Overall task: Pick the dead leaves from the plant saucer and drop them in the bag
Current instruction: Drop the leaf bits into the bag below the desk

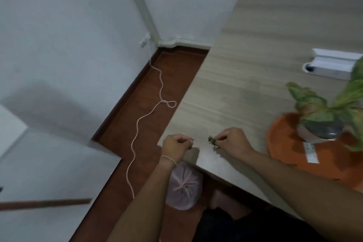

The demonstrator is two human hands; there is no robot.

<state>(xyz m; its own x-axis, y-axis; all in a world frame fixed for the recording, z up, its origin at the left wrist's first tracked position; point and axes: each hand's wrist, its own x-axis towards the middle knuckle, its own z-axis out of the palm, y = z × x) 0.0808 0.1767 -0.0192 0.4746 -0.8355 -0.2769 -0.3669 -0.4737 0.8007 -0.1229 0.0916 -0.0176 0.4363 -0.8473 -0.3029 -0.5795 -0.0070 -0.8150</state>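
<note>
My right hand [231, 139] pinches a small dark dead leaf [211, 140] just above the near left corner of the wooden table [235, 76]. My left hand [176, 146] hovers at that corner with fingers closed, a thin dark bit showing at its fingertips. Below the corner, on the floor, sits a pinkish plastic bag [183, 186], partly hidden by my left wrist. The orange plant saucer [282, 139] lies to the right on the table and holds a potted plant [330, 110] with green, browning leaves.
A white box [332, 65] lies at the table's far right. A pale cord [149, 124] snakes across the red-brown floor from a wall socket [144, 41]. White furniture [49, 163] stands to the left.
</note>
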